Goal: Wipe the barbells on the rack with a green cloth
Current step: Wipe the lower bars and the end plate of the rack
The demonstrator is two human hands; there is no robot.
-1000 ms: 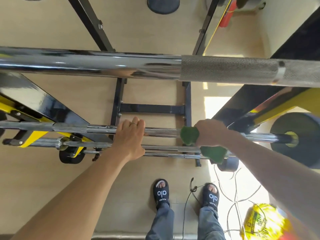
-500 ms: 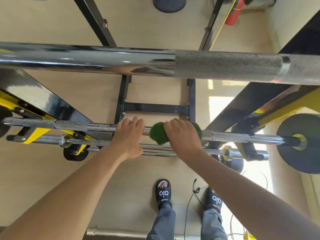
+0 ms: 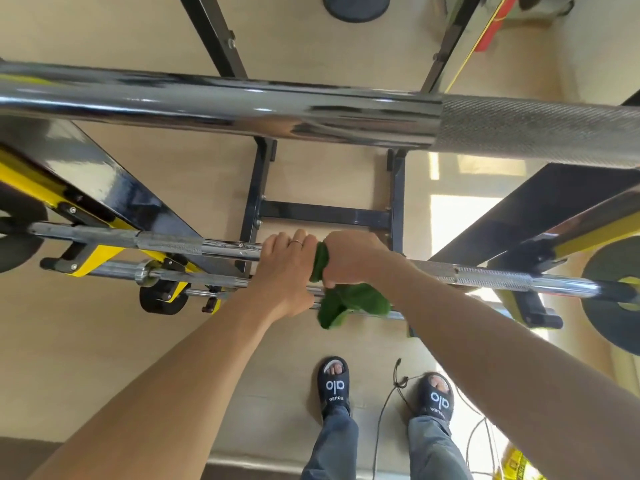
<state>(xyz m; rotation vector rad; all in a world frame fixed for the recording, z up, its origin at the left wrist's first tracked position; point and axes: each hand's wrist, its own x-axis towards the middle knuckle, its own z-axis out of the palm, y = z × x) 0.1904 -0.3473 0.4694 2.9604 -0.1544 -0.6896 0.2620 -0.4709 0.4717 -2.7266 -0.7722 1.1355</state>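
Pale gym flooring lies under a black-and-yellow rack [image 3: 104, 188] at mid-frame. Both hands curl over the middle barbell [image 3: 485, 277]: the left hand [image 3: 287, 271] bare, the right hand [image 3: 353, 259] clamping the green cloth [image 3: 349, 303], knuckles touching. Loose cloth dangling below could snag the lower bar [image 3: 194, 277], and another sweep may pinch the left fingers.

Both forearms are bare, with no sleeves in view. The left hand [image 3: 287, 271] wears a thin silver ring [image 3: 296, 242] on one finger. Blue-grey denim trouser legs [image 3: 332, 445] end at black open-toed slide sandals [image 3: 334, 386] printed with white "alo" lettering across the straps.
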